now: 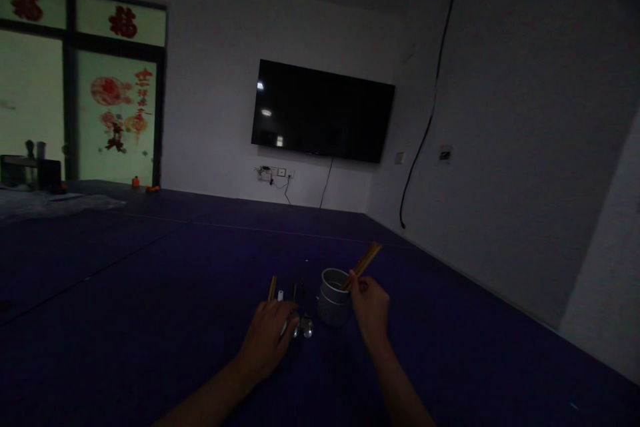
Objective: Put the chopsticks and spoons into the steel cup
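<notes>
My right hand [371,307] pinches a bundle of brown wooden chopsticks [369,259], which slants down to the right side of a grey metal cylindrical holder [334,303]. The lower ends are at the holder's mouth, and I cannot tell how deep they reach. To the left, my left hand [270,332] lies palm down, its thumb apart from the fingers, over some utensils on the purple surface. Beyond its fingers show a wooden stick end [273,287] and a white handle [281,295]. Beside the thumb lies a metal spoon [307,327] with a dark handle; more utensils are partly hidden.
A purple covered surface [175,293] spreads around the hands and back to the wall. Clear plastic film [60,205] and small orange objects [135,181] lie at the far left. A television [323,110] hangs on the far wall, and a black cable [430,120] hangs at the right.
</notes>
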The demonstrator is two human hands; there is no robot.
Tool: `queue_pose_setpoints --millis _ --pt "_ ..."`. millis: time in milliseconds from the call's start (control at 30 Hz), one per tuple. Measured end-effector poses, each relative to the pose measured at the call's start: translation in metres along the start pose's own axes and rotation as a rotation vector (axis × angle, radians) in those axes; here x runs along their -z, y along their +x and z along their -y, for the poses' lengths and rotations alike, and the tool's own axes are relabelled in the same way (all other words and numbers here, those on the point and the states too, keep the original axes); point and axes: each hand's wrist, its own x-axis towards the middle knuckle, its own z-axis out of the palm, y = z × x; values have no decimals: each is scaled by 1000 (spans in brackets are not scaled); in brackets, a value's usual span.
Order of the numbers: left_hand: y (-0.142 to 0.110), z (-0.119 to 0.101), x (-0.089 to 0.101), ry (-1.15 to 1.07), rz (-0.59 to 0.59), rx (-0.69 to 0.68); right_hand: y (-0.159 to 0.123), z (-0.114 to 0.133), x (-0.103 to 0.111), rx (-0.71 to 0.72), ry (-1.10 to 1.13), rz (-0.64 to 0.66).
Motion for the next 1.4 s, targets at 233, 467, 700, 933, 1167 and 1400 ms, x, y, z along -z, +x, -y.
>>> queue_pose_setpoints --millis 233,467,700,933,1167,1400 --pt "0 1 -1 7 -3 -6 3 0 1 -28 -68 44" --pt "0 0 0 13 -12 -25 4 6 5 -37 -140 39" --pt "0 0 0 19 -13 -9 4 6 6 -70 -142 74" --pt "7 9 7 213 -21 259 2 5 5 -65 -173 82" --pt "14 40 14 323 96 552 0 8 7 -93 -83 3" --pt "15 39 12 357 175 537 -18 33 13 383 19 -199"
